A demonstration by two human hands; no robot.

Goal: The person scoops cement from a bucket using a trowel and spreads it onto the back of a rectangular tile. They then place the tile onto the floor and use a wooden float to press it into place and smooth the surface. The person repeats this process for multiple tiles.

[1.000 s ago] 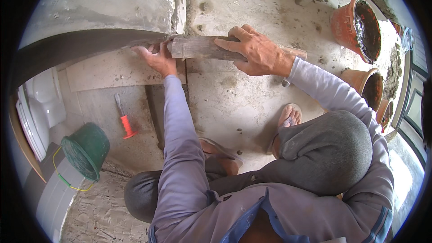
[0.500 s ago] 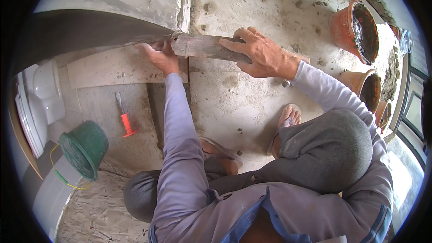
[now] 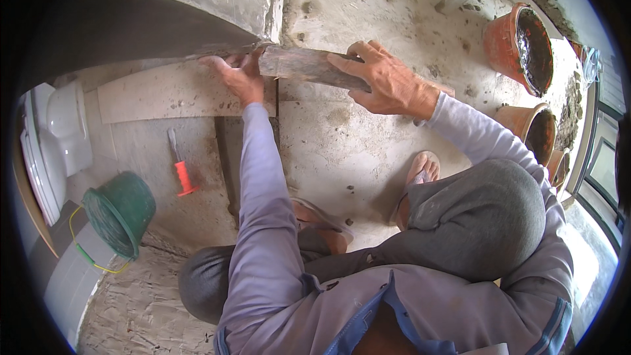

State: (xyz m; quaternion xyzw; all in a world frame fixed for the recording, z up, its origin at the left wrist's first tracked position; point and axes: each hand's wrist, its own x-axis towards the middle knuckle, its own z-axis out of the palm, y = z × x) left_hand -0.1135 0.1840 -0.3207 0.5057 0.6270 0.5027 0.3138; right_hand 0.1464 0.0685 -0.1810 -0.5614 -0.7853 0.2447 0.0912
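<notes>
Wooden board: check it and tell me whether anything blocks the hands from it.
Nothing visible does: the right hand holds the wooden board, and the left hand is at its left end. The orange-handled tool lies apart on the floor.

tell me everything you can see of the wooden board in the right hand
The wooden board is a long, narrow, straight-edged piece, apparently weathered wood, grey-brown with darker smudges. It runs across the picture, sloping slightly down to the right, above the pale floor. The right hand grips it, hiding part; a short stretch shows beyond. Its blunt left end is beside the left hand; whether they touch is unclear.
</notes>
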